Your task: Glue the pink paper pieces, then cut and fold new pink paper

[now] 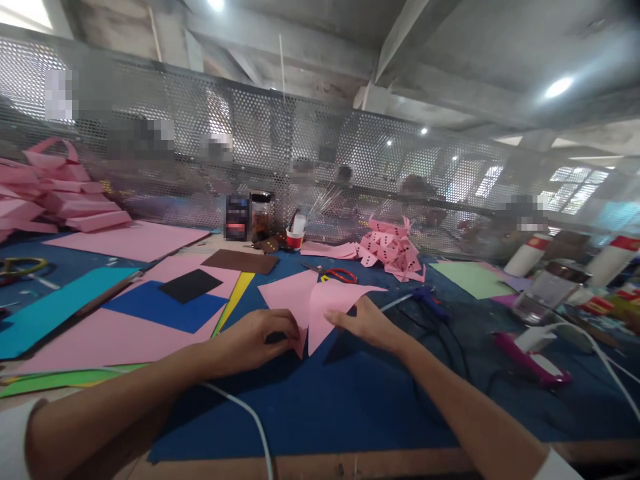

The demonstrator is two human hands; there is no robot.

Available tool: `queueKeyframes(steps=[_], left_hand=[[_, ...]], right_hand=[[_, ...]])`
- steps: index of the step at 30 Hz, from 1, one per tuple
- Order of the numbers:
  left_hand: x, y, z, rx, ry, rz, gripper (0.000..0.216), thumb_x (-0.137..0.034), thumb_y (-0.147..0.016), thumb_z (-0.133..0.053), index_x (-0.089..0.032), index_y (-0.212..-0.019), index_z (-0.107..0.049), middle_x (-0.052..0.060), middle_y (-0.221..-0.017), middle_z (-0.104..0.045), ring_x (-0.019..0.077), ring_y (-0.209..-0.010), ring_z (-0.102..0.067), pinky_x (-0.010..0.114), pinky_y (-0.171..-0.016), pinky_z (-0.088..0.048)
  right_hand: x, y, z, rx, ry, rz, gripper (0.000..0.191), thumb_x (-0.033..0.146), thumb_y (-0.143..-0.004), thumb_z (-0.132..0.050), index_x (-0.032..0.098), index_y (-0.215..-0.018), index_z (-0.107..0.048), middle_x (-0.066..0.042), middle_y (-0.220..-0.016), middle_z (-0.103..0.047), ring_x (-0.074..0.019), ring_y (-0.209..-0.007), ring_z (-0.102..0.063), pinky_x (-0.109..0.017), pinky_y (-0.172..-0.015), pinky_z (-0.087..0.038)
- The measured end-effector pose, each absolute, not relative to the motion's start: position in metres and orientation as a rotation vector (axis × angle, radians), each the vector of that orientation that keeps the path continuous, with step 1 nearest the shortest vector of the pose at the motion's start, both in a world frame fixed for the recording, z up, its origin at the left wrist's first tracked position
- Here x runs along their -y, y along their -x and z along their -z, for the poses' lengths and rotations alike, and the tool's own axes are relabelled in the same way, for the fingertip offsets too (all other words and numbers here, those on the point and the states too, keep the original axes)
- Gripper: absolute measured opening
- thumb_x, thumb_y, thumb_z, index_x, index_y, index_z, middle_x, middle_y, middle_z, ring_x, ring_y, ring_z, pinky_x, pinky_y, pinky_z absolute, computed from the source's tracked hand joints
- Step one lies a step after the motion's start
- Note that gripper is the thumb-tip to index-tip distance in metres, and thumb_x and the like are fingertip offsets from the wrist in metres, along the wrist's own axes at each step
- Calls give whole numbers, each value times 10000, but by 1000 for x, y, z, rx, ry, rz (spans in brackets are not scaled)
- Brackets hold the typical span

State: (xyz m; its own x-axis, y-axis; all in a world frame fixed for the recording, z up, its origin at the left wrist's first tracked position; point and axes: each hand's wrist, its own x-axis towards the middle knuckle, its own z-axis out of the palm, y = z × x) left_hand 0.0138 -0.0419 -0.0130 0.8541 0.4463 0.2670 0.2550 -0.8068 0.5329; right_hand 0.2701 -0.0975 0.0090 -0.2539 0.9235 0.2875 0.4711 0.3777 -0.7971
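Observation:
A pink paper sheet (320, 303), folded into pointed flaps, is held up just above the blue table mat (340, 400). My left hand (257, 337) is curled round its lower left edge, fingers pinched on the fold. On the lower right edge, my right hand (367, 323) has its fingers pressed against the paper. Red-handled scissors (340, 273) lie just behind the sheet. A heap of small pink folded pieces (393, 247) sits further back.
Large pink, blue, cyan and green sheets (150, 307) cover the left. Pink boxes (60, 193) are stacked far left. Jars and a red cup (295, 237) stand by the mesh partition (320, 153). Glue guns (533, 360), cables and glue bottles (525, 257) lie to the right.

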Motion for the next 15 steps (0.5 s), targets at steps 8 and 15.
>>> queueKeyframes(steps=[8,15], left_hand=[[36,-16,11,-594,-1768,-772,248,-334,-910,-611,-213,-1118,-549,58,-1064,-701,223,-1027,-654,389,-935,-493],[41,-19,6,-571,-1545,-810,321,-273,-817,-758,-221,-1094,-605,50,-1100,-671,182,-952,-645,344,-875,-508]], right_hand=[[113,-257,-11,2032,1136,-942,482,392,-821,-719,193,-1254,-646,-62,-1259,-678,-258,-1160,-614,-396,-1031,-463],[113,-263,-4,2160,1221,-1043,640,412,-808,-729,244,-1396,-538,-73,-1373,-605,-265,-1233,-571,-417,-1067,-438]])
